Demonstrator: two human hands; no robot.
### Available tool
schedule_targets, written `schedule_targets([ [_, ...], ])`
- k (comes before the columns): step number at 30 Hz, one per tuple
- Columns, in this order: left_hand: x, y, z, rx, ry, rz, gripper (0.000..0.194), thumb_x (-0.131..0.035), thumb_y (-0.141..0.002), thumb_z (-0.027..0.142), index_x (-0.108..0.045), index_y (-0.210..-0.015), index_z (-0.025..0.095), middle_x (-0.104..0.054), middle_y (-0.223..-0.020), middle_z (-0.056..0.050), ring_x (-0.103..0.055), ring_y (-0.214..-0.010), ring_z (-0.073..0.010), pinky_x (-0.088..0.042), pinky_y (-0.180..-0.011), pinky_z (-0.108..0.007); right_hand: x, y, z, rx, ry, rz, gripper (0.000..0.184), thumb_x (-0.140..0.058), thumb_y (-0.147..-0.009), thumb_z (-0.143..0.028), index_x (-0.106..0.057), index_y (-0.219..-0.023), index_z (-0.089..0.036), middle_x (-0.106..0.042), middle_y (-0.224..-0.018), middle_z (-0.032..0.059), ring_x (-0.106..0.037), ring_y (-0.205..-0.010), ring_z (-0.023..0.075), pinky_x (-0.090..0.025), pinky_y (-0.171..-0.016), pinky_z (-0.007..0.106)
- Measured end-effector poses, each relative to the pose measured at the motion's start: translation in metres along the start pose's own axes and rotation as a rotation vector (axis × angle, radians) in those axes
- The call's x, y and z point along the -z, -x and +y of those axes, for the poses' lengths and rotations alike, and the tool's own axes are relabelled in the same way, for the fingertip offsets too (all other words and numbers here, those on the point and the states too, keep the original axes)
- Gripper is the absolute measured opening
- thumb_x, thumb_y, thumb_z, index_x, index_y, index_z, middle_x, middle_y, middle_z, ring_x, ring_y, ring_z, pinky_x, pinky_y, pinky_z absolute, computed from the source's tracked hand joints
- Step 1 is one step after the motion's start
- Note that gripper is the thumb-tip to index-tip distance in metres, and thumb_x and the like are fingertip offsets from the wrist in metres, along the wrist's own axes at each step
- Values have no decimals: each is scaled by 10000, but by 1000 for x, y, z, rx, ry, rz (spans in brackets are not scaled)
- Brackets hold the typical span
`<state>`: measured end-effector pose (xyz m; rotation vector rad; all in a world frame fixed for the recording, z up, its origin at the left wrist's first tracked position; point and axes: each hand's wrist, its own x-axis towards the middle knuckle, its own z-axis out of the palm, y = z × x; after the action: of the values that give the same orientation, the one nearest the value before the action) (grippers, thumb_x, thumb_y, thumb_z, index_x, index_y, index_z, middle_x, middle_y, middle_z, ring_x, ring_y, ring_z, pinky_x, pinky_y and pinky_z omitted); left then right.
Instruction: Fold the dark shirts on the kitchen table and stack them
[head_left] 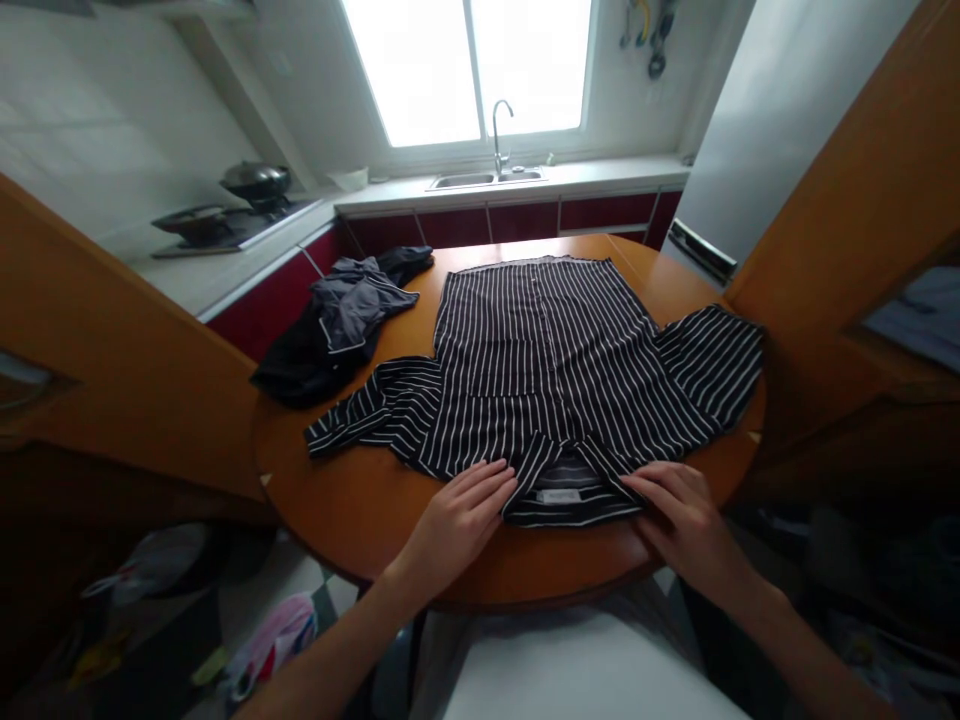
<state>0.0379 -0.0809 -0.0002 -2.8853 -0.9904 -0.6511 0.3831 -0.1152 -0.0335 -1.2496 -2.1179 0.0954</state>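
Observation:
A black shirt with white stripes [502,350] lies spread out on the round wooden table [360,510], its collar [592,510] towards me and a white label showing inside the neck. Both sleeves reach out sideways, the left one bent and creased. My left hand [466,510] rests on the cloth left of the collar, fingers stretched out and lying flat; its thumb is mostly hidden. At the collar's right side, my right hand [679,505] has its fingers over the shirt's edge and its thumb lower down, with cloth between them.
Crumpled dark clothes [345,310] lie at the table's left side. Beyond are a counter with a sink [465,181], a stove with a pot [256,182], and a fridge [787,130] at right. Wooden door frames flank the table. A pink item [281,630] lies on the floor.

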Motion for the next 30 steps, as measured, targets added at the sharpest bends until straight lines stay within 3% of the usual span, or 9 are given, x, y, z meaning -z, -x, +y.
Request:
schedule_targets([
  [3, -1, 3, 7, 33, 31, 124, 377, -508, -981, 88, -614, -1331, 180, -690, -1303, -78, -625, -1250, -199, -504, -1111, -408, 1, 0, -2, 19, -19, 97, 309, -547, -912, -96, -679, -1136, -262, -693, -1020, 60, -628, -1017, 261, -475, -935, 483],
  [6, -3, 5, 12, 70, 74, 184, 372, -516, -983, 96, -623, -1324, 199, -703, -1279, -72, -654, -1209, -199, -526, -1088, -393, 5, -2, -5, 16, -76, 131, 321, -549, -912, -114, -686, -1133, -302, -693, -1023, 62, -644, -1002, 271, -505, -920, 498],
  [13, -6, 12, 20, 205, 164, 143, 363, -492, -1007, 159, -622, -1331, 260, -728, -1221, -60, -715, -1083, -196, -610, -944, -345, 2, 2, 1, 2, -172, 36, 471, -510, -912, -142, -640, -1257, -434, -686, -1080, 66, -680, -994, 291, -608, -825, 495],
  [17, -4, 14, 19, 183, 141, 92, 367, -512, -997, 164, -610, -1338, 255, -731, -1211, -63, -715, -1039, -210, -607, -915, -384, 7, 4, 3, 56, -166, -67, 467, -530, -891, -139, -654, -1245, -417, -700, -1052, 65, -680, -982, 301, -602, -820, 518],
  [21, 0, 19, 15, 125, 189, 38, 492, -455, -966, 92, -533, -1428, 241, -700, -1273, -74, -674, -1112, -211, -577, -957, -397, 20, -3, 3, 83, -188, -119, 416, -592, -860, -169, -673, -1194, -404, -712, -1048, 59, -671, -974, 311, -580, -812, 530],
  [25, 6, 24, 6, 154, 271, 81, 559, -383, -932, 34, -538, -1426, 245, -690, -1275, -70, -646, -1155, -194, -550, -993, -377, 29, -32, 9, 32, -224, -18, 312, -571, -908, -191, -690, -1134, -370, -710, -1004, 60, -672, -942, 282, -570, -799, 477],
  [30, 25, 21, -24, 368, 199, 213, 408, -425, -968, 125, -646, -1282, 262, -707, -1199, -60, -649, -1133, -206, -538, -1004, -384, 25, -108, 15, 105, -250, -29, 236, -529, -952, -229, -713, -1067, -322, -715, -999, 63, -673, -939, 258, -556, -830, 436],
])
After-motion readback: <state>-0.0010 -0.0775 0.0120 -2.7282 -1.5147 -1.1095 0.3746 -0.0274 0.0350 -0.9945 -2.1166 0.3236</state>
